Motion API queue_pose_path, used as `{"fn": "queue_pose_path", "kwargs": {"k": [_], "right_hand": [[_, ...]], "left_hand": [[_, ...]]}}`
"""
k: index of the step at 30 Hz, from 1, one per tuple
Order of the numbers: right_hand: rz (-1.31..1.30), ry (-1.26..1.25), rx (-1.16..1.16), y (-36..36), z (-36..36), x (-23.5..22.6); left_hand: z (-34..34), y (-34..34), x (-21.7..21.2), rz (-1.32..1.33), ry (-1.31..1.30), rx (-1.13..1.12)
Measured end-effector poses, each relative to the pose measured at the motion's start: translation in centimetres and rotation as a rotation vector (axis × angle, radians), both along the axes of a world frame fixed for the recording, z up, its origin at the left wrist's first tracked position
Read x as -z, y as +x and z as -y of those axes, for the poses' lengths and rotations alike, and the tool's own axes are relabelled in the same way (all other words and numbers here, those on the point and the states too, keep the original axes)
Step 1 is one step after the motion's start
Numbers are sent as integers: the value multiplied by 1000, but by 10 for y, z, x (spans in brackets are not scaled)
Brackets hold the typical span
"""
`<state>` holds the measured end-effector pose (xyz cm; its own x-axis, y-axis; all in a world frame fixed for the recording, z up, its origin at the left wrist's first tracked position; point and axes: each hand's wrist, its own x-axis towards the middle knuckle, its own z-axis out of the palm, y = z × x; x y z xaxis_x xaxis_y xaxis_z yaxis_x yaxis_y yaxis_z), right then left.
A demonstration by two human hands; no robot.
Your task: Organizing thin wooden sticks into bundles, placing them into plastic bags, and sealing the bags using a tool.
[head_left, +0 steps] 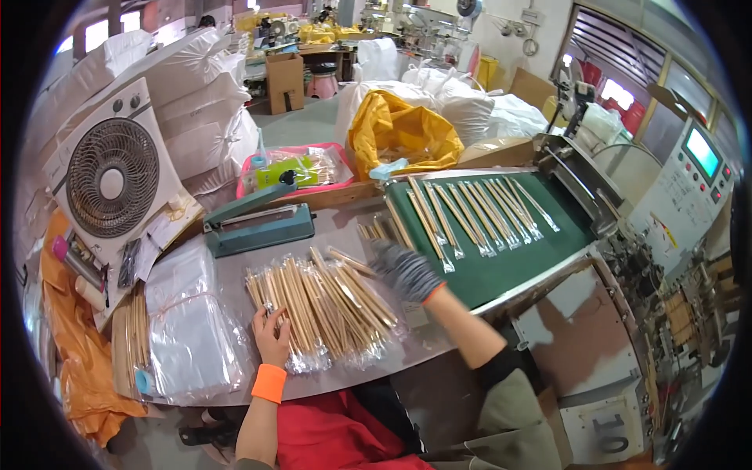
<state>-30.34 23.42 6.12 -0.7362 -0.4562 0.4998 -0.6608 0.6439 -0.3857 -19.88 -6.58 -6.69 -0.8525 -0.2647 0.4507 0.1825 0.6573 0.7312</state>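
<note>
A heap of thin wooden chopsticks (317, 301), wrapped in clear plastic sleeves, covers the middle of the grey table (337, 223). My left hand (271, 337), bare with an orange wristband, rests with its fingers apart against the heap's left side. In a grey striped glove, my right hand (407, 270) is over the table between the heap and the green conveyor belt (501, 274). A few chopsticks (376, 229) lie just beyond its fingertips. Blur and the glove's back hide whether it grips any. Several more wrapped chopsticks (478, 215) lie spaced along the belt.
A teal bag sealer (262, 231) stands behind the heap. Clear plastic bags (188, 329) are stacked at left, near a fan (112, 184). Beyond the table are a pink tray (345, 182) and a yellow sack (399, 125). A control panel (689, 188) stands at right.
</note>
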Motion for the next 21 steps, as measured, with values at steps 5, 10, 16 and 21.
{"fn": "queue_pose_path", "kwargs": {"k": [5,10,16,21], "right_hand": [[-410,320,612,-80,-154,-11],[-265,676,1405,-111,-339,20],[111,466,1525,-105,-327,16],[-152,332,1015,-133,-271,36]], "left_hand": [[-11,-5,-2,14,4,42],[-14,-3,-13,59,-28,28],[-12,-6,-21,88,-103,16],[-21,-23,-16,75,-77,37]]}}
